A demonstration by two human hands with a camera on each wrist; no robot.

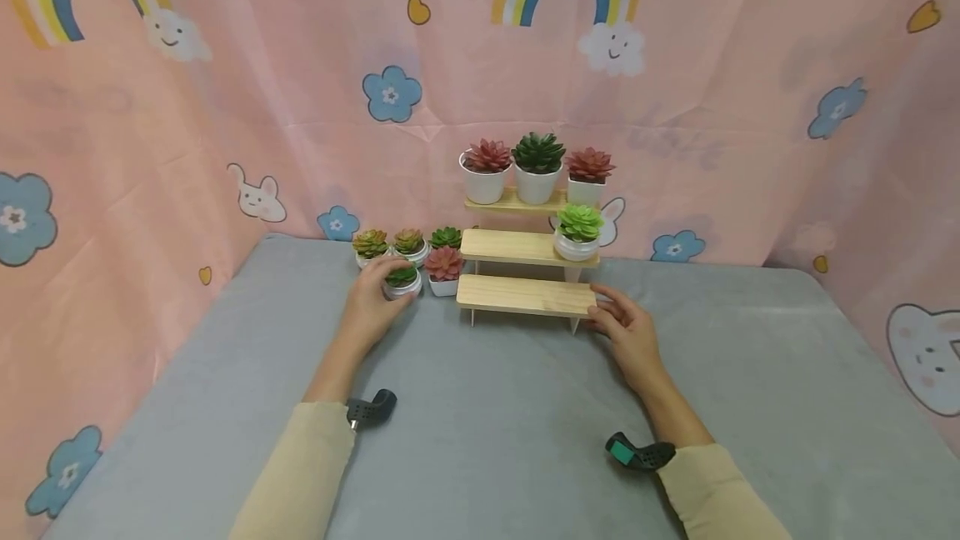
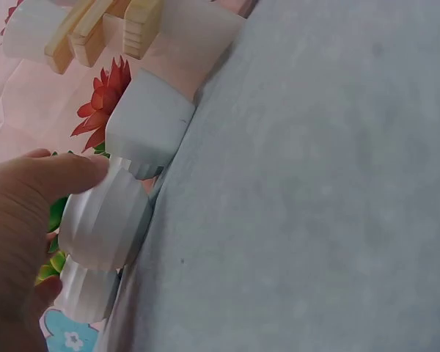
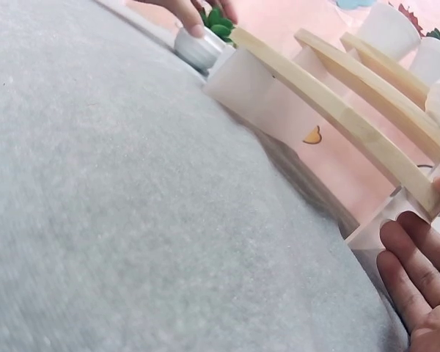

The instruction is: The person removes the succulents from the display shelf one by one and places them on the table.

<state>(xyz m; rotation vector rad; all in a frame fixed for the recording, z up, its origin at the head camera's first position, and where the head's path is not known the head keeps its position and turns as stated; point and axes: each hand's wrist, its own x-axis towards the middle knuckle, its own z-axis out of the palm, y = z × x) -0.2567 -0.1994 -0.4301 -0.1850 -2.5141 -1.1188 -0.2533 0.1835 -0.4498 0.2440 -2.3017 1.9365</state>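
Note:
My left hand (image 1: 369, 300) reaches round a small green succulent in a round white ribbed pot (image 1: 403, 283), thumb on one side and fingers on the other. In the left wrist view, the thumb (image 2: 81, 172) lies at that pot's rim. My right hand (image 1: 628, 336) holds the right end of the lowest step of a three-tier wooden display stand (image 1: 525, 297). In the right wrist view, its fingers (image 3: 418, 264) lie against the stand's pale side support. A red succulent in a square white pot (image 1: 444, 272) stands between the left hand and the stand.
On the top step stand a red succulent (image 1: 485, 173), a dark green one (image 1: 537, 169) and another red one (image 1: 588, 173). A light green succulent (image 1: 577, 232) sits at the middle step's right end. More potted succulents (image 1: 409, 245) stand behind the left hand. A pink printed curtain (image 1: 465, 65) backs the grey-covered table (image 1: 495, 423).

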